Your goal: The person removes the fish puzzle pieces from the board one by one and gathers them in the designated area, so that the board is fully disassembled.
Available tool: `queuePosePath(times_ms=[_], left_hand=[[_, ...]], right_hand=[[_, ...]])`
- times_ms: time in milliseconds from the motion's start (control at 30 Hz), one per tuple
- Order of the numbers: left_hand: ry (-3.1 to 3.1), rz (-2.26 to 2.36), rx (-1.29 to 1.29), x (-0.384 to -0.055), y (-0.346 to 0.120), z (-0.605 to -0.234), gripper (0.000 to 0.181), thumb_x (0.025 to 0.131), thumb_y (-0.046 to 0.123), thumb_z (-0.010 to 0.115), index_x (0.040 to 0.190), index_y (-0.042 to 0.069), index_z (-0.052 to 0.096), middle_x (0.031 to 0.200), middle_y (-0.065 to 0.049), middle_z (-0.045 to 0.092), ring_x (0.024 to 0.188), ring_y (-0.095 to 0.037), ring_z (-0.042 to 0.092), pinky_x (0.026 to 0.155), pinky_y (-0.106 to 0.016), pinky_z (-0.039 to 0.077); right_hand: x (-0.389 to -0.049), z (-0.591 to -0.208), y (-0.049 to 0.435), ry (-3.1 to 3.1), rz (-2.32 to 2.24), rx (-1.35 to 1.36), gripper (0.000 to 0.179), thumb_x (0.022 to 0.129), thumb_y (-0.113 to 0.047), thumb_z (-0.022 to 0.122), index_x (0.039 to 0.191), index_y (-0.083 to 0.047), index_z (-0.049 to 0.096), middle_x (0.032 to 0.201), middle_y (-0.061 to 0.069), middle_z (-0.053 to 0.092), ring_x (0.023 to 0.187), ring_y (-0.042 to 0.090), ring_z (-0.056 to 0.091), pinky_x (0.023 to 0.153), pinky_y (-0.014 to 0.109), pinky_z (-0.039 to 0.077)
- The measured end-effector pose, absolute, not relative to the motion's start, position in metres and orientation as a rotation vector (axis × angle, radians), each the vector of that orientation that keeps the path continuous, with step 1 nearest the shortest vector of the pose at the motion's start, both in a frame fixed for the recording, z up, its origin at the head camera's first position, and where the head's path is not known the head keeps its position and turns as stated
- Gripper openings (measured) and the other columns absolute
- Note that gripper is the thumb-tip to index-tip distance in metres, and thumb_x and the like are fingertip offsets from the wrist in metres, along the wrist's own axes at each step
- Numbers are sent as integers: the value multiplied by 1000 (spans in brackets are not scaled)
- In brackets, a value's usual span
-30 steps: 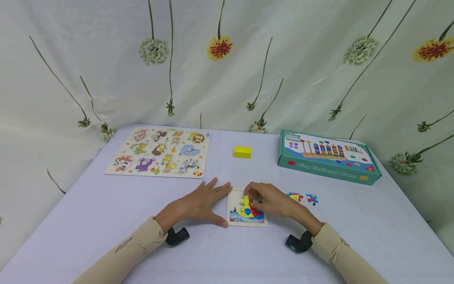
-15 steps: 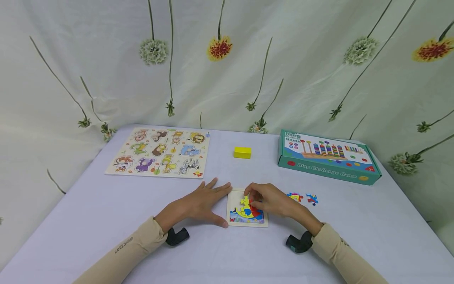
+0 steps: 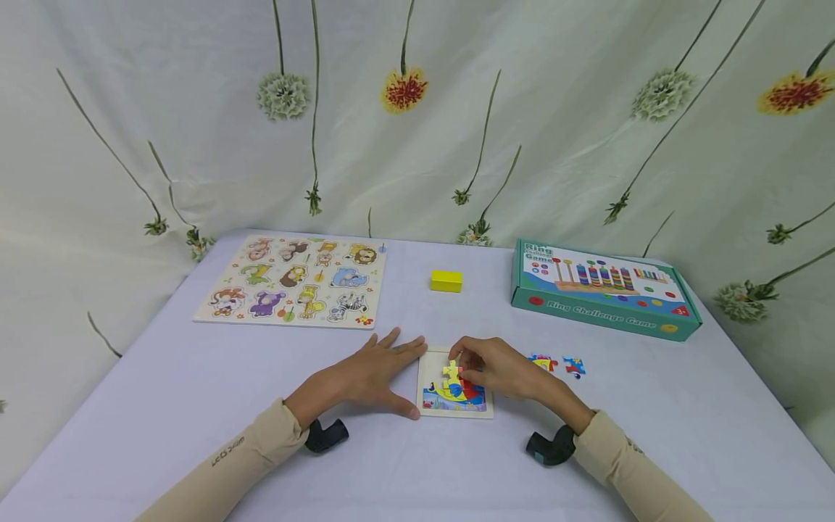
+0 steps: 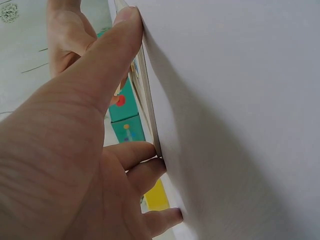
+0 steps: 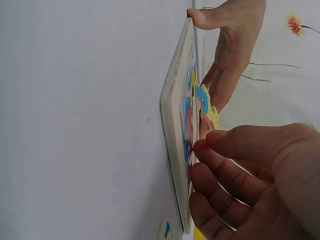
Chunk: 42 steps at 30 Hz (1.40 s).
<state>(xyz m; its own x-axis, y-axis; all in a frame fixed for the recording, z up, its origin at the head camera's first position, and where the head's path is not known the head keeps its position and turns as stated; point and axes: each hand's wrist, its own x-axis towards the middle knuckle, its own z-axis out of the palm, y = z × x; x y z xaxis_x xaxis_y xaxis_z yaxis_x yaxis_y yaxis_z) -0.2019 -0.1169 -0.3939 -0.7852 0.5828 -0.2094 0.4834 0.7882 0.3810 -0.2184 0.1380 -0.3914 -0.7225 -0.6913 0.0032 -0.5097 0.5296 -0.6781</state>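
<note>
A small jigsaw board [image 3: 433, 360] with a pale frame lies flat in the middle of the table, partly filled with a colourful picture. My left hand [image 3: 378, 370] has its fingers spread; its thumb and fingertips touch the board's left edge. Over the board's right side, my right hand [image 3: 499, 368] pinches a jigsaw piece [image 5: 205, 102] between thumb and forefinger. Yellow and blue show on this piece, which stands tilted just above the board in the right wrist view. Two loose jigsaw pieces, one [image 3: 575, 366] fully visible and another [image 3: 543, 361] partly hidden, lie beyond the right hand.
At the back left lies a wooden animal puzzle [image 3: 293, 279]. A yellow block [image 3: 446, 280] sits behind the board. The green Ring Challenge Game box [image 3: 603, 290] stands at the back right. A flowered cloth [image 3: 404, 145] hangs behind the table.
</note>
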Motion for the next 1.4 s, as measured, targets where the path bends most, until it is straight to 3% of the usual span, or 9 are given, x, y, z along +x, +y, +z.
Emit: queuePosePath(times_ms=[767, 1400], left_hand=[[2657, 458, 822, -203, -116, -393, 104, 70, 63, 74, 152, 20, 28, 158, 7, 22, 148, -29, 3, 117, -55, 3], [2657, 464, 817, -200, -117, -392, 103, 70, 62, 75, 152, 20, 28, 158, 7, 23, 148, -29, 3, 117, -54, 2]], right_hand=[[-214, -379, 158, 2547, -1000, -1007, 26, 89, -10, 67, 115, -8, 61, 85, -8, 61, 81, 9, 58, 79, 23, 53], [-197, -379, 231, 2671, -1006, -877, 23, 88, -11, 68, 111, -11, 63, 81, -8, 59, 73, 8, 54, 65, 21, 49]])
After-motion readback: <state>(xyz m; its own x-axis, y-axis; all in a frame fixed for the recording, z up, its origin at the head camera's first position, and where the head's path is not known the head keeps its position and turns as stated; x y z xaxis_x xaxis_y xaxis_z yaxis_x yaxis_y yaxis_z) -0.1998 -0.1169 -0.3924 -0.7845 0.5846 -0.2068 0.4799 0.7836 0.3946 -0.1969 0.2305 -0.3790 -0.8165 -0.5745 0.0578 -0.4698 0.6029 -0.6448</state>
